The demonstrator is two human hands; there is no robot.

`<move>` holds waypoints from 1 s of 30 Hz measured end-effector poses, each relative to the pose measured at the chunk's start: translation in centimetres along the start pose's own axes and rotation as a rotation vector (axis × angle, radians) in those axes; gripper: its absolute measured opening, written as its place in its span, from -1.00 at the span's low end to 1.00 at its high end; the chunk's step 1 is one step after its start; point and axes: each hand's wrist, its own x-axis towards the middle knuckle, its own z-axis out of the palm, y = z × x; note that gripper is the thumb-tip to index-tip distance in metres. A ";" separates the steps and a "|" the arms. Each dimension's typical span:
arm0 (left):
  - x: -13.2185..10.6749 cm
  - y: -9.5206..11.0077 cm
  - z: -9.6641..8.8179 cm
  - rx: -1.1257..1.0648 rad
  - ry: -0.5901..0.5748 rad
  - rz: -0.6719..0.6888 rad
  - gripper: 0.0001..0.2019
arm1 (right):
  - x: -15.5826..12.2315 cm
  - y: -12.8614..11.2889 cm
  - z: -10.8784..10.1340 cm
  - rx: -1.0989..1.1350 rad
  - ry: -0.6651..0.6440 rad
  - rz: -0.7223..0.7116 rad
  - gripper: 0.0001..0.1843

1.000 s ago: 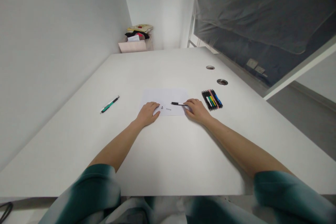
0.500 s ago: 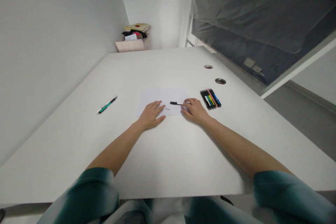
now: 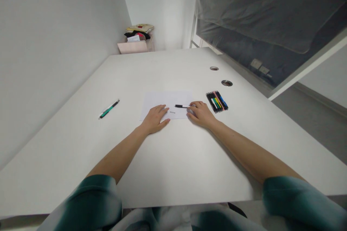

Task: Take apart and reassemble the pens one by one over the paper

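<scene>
My left hand [image 3: 154,120] lies flat on the left part of a white sheet of paper [image 3: 165,97] and the table, fingers spread and empty. At the sheet's right edge, my right hand [image 3: 201,114] rests with its fingers apart. A black and white pen [image 3: 179,106] lies level on the paper, its right end passing at the fingers of my right hand, which touch or partly cover it. No closed grip on it shows. Between the hands, a short thin dark mark or item [image 3: 172,112] sits on the paper, too small to name.
Several pens and markers [image 3: 217,101] lie side by side right of my right hand. Far left are two pens [image 3: 108,109], one green and black. Two round metal-rimmed holes [image 3: 227,83] sit in the white table [image 3: 173,166]. A box with cloth [image 3: 132,47] stands beyond the far edge.
Both hands and the pen stay in place on the paper. The whole view has shifted very slightly.
</scene>
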 end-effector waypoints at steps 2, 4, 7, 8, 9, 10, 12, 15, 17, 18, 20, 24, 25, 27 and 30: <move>0.0 0.0 0.0 0.005 -0.007 0.004 -0.50 | 0.0 0.0 -0.1 0.011 0.003 0.002 -0.70; 0.0 0.0 0.0 0.011 -0.018 0.002 -0.49 | 0.0 0.0 -0.1 0.018 0.010 0.002 -0.69; 0.0 -0.1 0.0 0.005 -0.015 -0.003 -0.49 | 0.0 0.0 0.0 0.013 0.013 0.002 -0.68; 0.0 -0.1 0.0 0.001 -0.011 -0.003 -0.49 | 0.0 0.0 0.0 0.009 0.009 0.002 -0.68; 0.0 -0.1 0.0 -0.001 -0.010 -0.002 -0.49 | 0.0 0.0 0.0 0.007 0.005 0.001 -0.68; 0.0 -0.1 0.0 0.001 -0.011 -0.002 -0.49 | 0.0 0.0 0.0 0.006 0.002 0.001 -0.69; -0.1 0.0 -0.1 0.009 -0.019 -0.004 -0.49 | 0.0 0.0 -0.1 0.006 -0.004 0.002 -0.68; 0.0 0.0 -0.1 0.010 -0.023 -0.004 -0.49 | 0.0 0.0 -0.1 0.007 -0.009 0.011 -0.67; 0.0 0.0 -0.1 0.004 -0.018 0.001 -0.48 | 0.0 0.0 -0.1 0.007 -0.014 0.015 -0.66; 0.0 -0.1 0.0 0.002 -0.015 0.005 -0.48 | 0.0 0.0 -0.1 0.008 -0.016 0.015 -0.66; 0.0 -0.2 0.1 0.000 -0.012 0.012 -0.48 | 0.0 0.1 -0.1 0.011 -0.019 0.013 -0.66; 0.0 -0.4 0.3 -0.002 -0.010 0.019 -0.47 | 0.0 0.2 -0.2 0.033 -0.015 0.016 -0.68; -0.1 -0.4 0.3 -0.003 -0.007 0.018 -0.47 | 0.0 0.2 -0.2 0.037 -0.012 0.017 -0.69; -0.1 -0.5 0.4 -0.004 0.001 0.019 -0.47 | 0.0 0.3 -0.2 0.034 -0.005 0.015 -0.69; -0.1 -0.4 0.5 0.000 0.004 0.021 -0.47 | 0.0 0.3 -0.2 0.019 0.000 0.009 -0.68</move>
